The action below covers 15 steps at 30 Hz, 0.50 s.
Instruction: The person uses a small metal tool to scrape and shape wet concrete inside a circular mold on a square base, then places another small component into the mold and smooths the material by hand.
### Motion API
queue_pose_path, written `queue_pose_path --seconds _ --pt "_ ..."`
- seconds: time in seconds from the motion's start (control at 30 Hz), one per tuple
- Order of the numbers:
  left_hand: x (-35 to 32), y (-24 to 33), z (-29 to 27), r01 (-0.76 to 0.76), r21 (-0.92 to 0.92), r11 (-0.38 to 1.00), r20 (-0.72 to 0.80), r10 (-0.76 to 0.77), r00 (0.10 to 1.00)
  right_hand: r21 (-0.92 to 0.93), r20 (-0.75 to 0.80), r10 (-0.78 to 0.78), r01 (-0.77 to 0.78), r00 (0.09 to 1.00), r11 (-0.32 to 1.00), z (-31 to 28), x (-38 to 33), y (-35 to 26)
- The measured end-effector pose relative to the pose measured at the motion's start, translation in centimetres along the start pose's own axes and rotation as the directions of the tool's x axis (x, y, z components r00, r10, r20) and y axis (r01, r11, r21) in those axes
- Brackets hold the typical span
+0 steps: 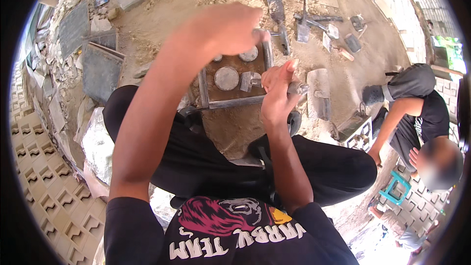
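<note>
Sandy ground point(235, 132): loose pale earth and rubble carry the work; no desk is present, and the person crouches over the piece.
Finished stock: patterned cast blocks point(44, 186) lie in rows at the person's left, judged to be completed output.
Co-worker point(417, 118): a second person in a dark shirt crouches at the right beside another patterned block; those hands are kept apart from this account.
Metal mould frame point(235, 76): a square steel frame rests on the ground just ahead of the knees, with round and angular inserts standing in brown fill.
Spare tools point(304, 24): trowels and metal pieces lie scattered beyond the frame.
Left hand point(221, 29): raised above the frame's far edge, fingers curled shut; whether they grip anything cannot be told.
Right hand point(279, 91): closed around a short grey tool handle point(298, 88) at the frame's right edge.
Progress: judged partway, inserts seated, surface not yet levelled, frame not yet lifted off.
</note>
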<state>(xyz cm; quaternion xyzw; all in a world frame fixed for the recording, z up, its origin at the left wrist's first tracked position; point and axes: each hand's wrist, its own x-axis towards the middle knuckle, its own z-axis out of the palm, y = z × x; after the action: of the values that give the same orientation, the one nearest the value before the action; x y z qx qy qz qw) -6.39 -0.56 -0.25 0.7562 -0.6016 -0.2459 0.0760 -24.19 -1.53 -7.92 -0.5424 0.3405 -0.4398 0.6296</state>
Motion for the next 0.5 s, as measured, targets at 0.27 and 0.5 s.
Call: queue_pose_path --seconds 0.27,0.5 --pt "-0.1 -2.8 -1.7 0.018 0.027 0.999 -0.188 -0.013 0.982 -0.034 0.203 0.098 -0.093 0.974 0.995 1.7 3.2 -0.7" --pt "-0.2 -4.3 -1.7 -0.016 0.073 0.997 -0.276 0.036 0.961 -0.183 0.306 0.132 -0.078 0.943 0.98 2.2 6.7 3.2"
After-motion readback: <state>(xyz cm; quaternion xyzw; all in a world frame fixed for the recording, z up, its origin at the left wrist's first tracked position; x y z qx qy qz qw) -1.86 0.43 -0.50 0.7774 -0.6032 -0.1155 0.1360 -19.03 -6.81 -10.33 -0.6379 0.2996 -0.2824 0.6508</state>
